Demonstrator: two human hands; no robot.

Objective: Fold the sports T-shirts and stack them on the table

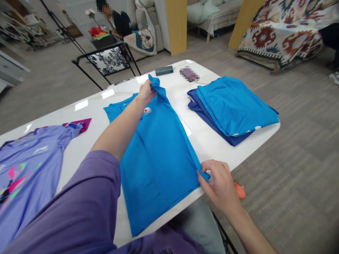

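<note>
A bright blue T-shirt (156,151) lies spread on the white table, with a small red and white badge near its neck. My left hand (147,92) pinches the shirt at the far shoulder and sleeve, which is bunched and lifted there. At the near right corner of the hem, my right hand (218,181) grips the fabric between thumb and fingers. To the right sits a stack of folded shirts (235,106), bright blue on top and dark blue beneath. A lilac T-shirt (39,158) with a colourful print lies at the left.
The white table (212,148) has its near edge by my body. A dark grey box (164,70) and a blurred purplish object (189,74) lie at the far side. An orange item (239,190) shows behind my right hand. Beyond are a black-framed chair (108,61) and a seated person (119,24).
</note>
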